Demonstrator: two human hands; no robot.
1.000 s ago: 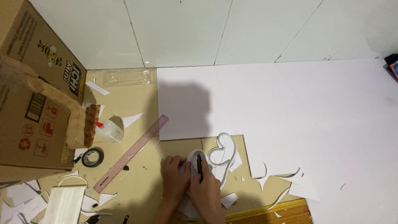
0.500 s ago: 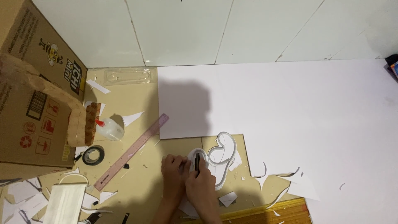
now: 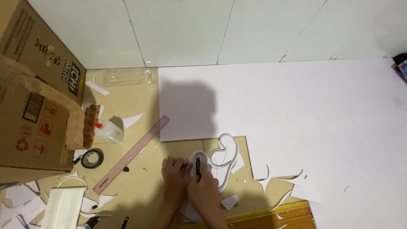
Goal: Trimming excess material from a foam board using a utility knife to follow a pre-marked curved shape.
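Under the right hand (image 3: 206, 191) gripping a black pen (image 3: 198, 166) lies a white cutout (image 3: 196, 159).

- A large white sheet (image 3: 296, 106) spreads above and to the right of the hands, over a tan board (image 3: 135, 186).
- A pink ruler (image 3: 131, 154) lies slanted just left of the hands.
- A roll of black tape (image 3: 92, 158) sits farther left, near a small glue bottle with a red tip (image 3: 108, 130).
- A brown cardboard box (image 3: 36, 89) stands at the far left.
- A clear plastic tray (image 3: 128, 77) rests against the white tiled wall (image 3: 182, 29), well above the hands.
- A white face mask (image 3: 63, 208) lies at lower left among paper scraps (image 3: 19, 203).
- White offcuts (image 3: 303, 188) lie to the right.
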